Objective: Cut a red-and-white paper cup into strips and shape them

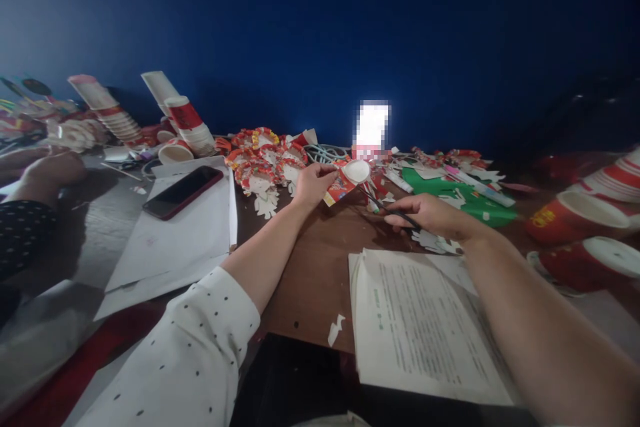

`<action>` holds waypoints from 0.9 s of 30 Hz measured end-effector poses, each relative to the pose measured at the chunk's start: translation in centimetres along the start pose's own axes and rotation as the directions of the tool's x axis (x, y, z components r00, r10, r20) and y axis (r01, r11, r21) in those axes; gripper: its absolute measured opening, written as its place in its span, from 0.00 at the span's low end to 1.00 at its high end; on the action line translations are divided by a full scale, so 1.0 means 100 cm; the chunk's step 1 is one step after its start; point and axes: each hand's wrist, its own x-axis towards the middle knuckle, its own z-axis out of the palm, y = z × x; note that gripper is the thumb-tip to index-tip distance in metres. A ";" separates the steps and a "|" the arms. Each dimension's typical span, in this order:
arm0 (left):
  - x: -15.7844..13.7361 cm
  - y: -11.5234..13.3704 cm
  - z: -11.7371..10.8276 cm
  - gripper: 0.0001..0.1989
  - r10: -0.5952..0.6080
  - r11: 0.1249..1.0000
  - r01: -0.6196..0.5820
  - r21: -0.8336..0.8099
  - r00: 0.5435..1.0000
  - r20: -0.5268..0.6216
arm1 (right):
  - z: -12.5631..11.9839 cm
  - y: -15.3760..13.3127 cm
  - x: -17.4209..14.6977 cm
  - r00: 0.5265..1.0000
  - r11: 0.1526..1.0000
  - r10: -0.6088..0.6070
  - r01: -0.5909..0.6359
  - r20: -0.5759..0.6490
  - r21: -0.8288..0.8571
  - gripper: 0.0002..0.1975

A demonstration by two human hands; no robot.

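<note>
My left hand pinches the edge of a cut paper cup, its red printed side spread outward and its round white bottom facing me. To its right, my right hand grips a pair of scissors by the dark handles. The blades point left toward the cup, and whether they touch it I cannot tell. Beyond and left of my left hand lies a pile of cut red-and-white paper shapes. White paper scraps are scattered around both hands.
An open book lies in front. At left, a phone rests on white papers, near stacked paper cups and another person's hand. Green paper and red cups are at right. A bright phone screen stands behind.
</note>
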 end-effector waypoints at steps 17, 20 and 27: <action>-0.001 0.003 -0.002 0.11 -0.006 0.997 0.004 0.083 1.000 0.018 | 0.000 0.000 0.000 0.996 1.000 0.021 -0.021 0.084 0.003 0.23; -0.002 0.003 -0.001 0.11 -0.020 0.992 0.015 0.122 0.999 0.042 | 0.000 0.000 0.000 0.998 0.999 0.032 -0.033 0.059 0.016 0.24; 0.001 0.000 -0.001 0.12 0.011 0.995 -0.016 0.097 0.998 0.058 | 0.001 -0.001 -0.001 0.998 0.998 0.052 -0.052 0.034 0.018 0.25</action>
